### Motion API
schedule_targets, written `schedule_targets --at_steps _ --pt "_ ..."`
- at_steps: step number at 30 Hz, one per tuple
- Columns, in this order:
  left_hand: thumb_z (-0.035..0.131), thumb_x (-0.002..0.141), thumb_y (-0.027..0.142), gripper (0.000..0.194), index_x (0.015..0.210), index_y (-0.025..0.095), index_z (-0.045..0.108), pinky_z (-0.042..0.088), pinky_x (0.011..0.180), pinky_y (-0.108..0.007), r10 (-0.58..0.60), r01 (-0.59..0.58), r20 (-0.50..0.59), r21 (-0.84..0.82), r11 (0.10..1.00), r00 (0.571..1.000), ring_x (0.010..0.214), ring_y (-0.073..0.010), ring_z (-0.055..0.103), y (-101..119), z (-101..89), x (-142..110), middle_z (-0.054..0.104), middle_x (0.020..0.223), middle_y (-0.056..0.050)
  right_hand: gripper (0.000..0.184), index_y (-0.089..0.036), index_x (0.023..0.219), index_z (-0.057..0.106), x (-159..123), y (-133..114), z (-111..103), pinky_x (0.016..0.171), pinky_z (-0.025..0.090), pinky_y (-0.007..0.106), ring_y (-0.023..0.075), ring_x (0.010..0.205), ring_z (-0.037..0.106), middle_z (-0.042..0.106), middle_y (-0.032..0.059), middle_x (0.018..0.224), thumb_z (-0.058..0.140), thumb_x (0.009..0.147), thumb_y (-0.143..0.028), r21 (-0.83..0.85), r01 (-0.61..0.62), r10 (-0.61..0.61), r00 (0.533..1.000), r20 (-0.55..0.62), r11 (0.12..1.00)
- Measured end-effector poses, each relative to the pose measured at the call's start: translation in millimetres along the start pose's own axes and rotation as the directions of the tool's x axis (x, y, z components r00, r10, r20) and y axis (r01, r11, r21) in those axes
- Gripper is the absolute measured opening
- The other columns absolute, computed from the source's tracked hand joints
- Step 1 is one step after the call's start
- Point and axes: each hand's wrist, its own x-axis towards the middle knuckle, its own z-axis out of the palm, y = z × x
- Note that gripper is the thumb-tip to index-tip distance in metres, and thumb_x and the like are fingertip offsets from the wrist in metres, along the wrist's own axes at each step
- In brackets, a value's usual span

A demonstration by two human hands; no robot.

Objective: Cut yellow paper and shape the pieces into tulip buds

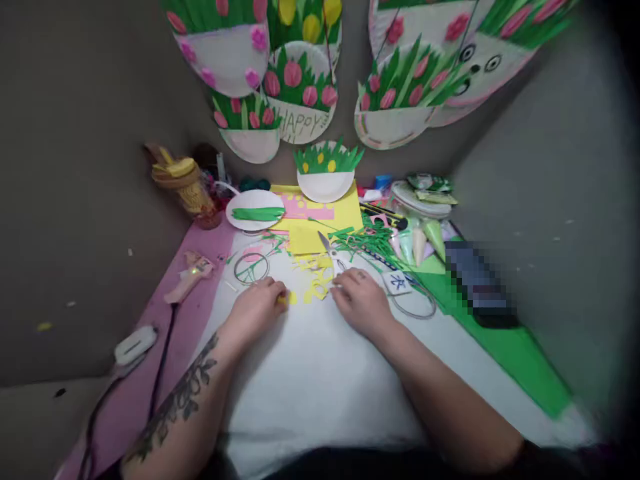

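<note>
My left hand (256, 305) rests on the white tabletop, its fingers curled together at a small yellow paper piece (287, 299). My right hand (363, 301) lies to the right, fingers slightly apart and bent, with nothing visible in them. Just beyond it are scissors (326, 244) with white handles, blades pointing away and partly open. Yellow paper scraps (318, 288) are scattered between my hands. A clear ring-shaped roll (251, 268) lies beyond my left hand. Farther back are a yellow sheet (306, 239) and a pink sheet with cut-out holes (310, 208).
A white plate (235, 222) holds green paper strips. Shredded green paper (373, 237) is heaped at the back right. A glue gun (193, 277) lies left; a phone (477, 280) rests right on a green sheet (520, 363). Paper-plate flower crafts (327, 189) line the back wall.
</note>
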Motion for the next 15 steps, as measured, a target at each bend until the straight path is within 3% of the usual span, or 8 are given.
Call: schedule_targets --at_steps 2,5,8,11,15 --pt "0.051 0.081 0.020 0.020 0.096 0.018 0.064 0.043 0.080 -0.032 -0.001 0.001 -0.013 -0.030 1.000 1.000 0.094 -0.0232 0.059 -1 1.2 0 0.063 0.098 -0.008 0.013 -0.018 0.087 0.068 1 -8 4 0.083 0.046 0.039 0.0237 0.093 0.054 0.064 0.0096 0.093 0.056 0.086 -0.021 0.029 0.134 -0.137 0.985 0.107 0.991" --pt "0.052 0.080 0.022 0.020 0.097 0.018 0.062 0.043 0.082 -0.031 -0.009 0.007 -0.017 -0.067 0.998 1.000 0.095 -0.0229 0.059 -6 3.6 2 0.062 0.100 -0.009 0.011 -0.020 0.087 0.069 2 -9 3 0.083 0.046 0.038 0.0226 0.093 0.054 0.064 0.0080 0.095 0.058 0.085 -0.021 0.064 0.179 -0.186 0.975 0.125 0.982" --pt "0.052 0.081 0.025 0.020 0.097 0.018 0.060 0.043 0.081 -0.032 -0.015 0.014 -0.011 -0.097 0.995 1.000 0.094 -0.0233 0.058 -11 6.9 4 0.061 0.102 -0.009 0.012 -0.020 0.088 0.068 2 9 -13 0.083 0.046 0.037 0.0214 0.091 0.056 0.065 0.0071 0.091 0.056 0.086 -0.021 0.086 0.069 -0.065 0.997 -0.039 0.994" --pt "0.052 0.080 0.029 0.018 0.094 0.019 0.058 0.043 0.077 -0.032 -0.006 0.005 -0.013 -0.128 0.992 1.000 0.091 -0.0234 0.058 -15 10.0 7 0.062 0.098 -0.008 0.012 -0.020 0.086 0.067 0 36 -34 0.083 0.046 0.037 0.0212 0.088 0.058 0.066 0.0063 0.086 0.055 0.087 -0.022 0.086 -0.092 0.110 0.965 -0.239 0.992" --pt "0.050 0.078 0.030 0.016 0.089 0.020 0.056 0.042 0.070 -0.030 -0.004 0.002 -0.015 -0.138 0.990 1.000 0.084 -0.0224 0.059 -16 10.6 9 0.064 0.089 -0.006 0.013 -0.019 0.081 0.066 -4 56 -45 0.081 0.045 0.038 0.0221 0.085 0.059 0.066 0.0064 0.083 0.055 0.086 -0.022 0.033 -0.203 0.204 0.936 -0.288 0.979"
